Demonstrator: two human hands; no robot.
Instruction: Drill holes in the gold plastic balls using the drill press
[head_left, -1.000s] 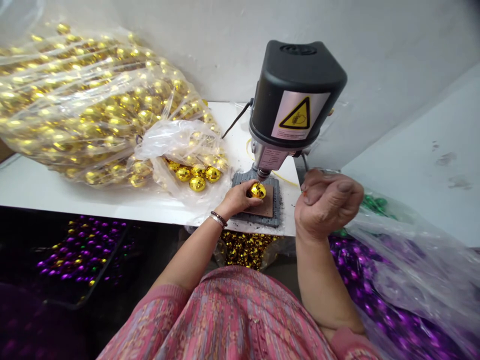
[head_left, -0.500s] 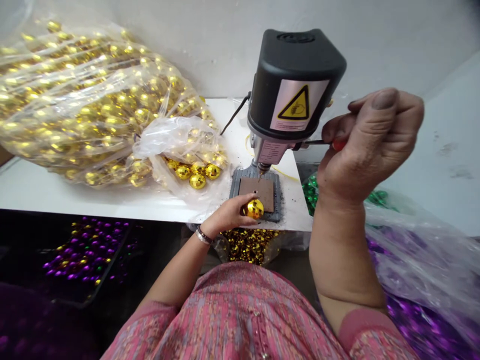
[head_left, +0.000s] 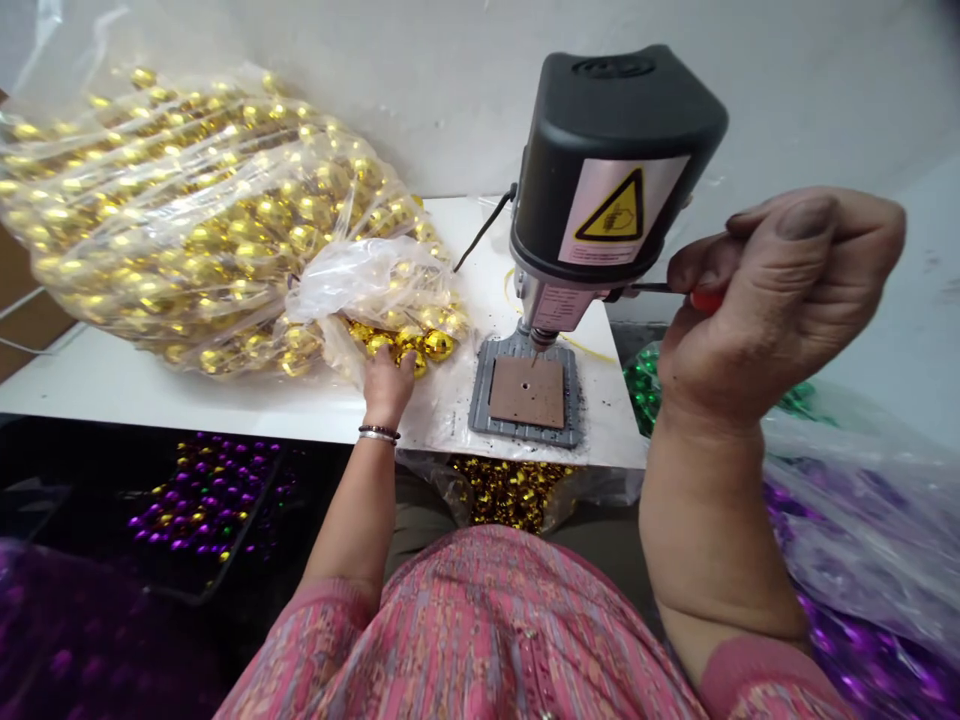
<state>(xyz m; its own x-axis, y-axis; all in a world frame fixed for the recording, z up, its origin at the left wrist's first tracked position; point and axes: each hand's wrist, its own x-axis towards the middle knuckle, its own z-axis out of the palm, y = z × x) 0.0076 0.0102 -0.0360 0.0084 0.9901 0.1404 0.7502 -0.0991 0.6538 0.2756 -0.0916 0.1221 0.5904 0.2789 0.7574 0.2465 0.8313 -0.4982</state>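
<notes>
Gold mirrored baubles (head_left: 437, 345) lay in a loose heap at the mouth of a clear plastic bag (head_left: 225, 200) on the far left of the white table (head_left: 112, 390). On my head-camera feed, the person's left hand (head_left: 388, 385) sat right at that heap, its fingers (head_left: 398, 365) partly spread and touching the baubles, though I could not tell whether they had hold of one.

The right hand (head_left: 780, 300) was raised at the right, its fingers curled tightly around a red-handled tool (head_left: 705, 300), with the thin steel shaft pointing left toward the bench drill press (head_left: 607, 170). The drill bit (head_left: 537, 350) hung just above a brown pad (head_left: 525, 392) on the press's grey base (head_left: 484, 400), and nothing sat on the pad.

Beyond the near table edge, more gold baubles (head_left: 510, 490) lay below it. Purple baubles (head_left: 210, 495) filled a tray at near left, and green baubles (head_left: 645, 390) showed at right.
</notes>
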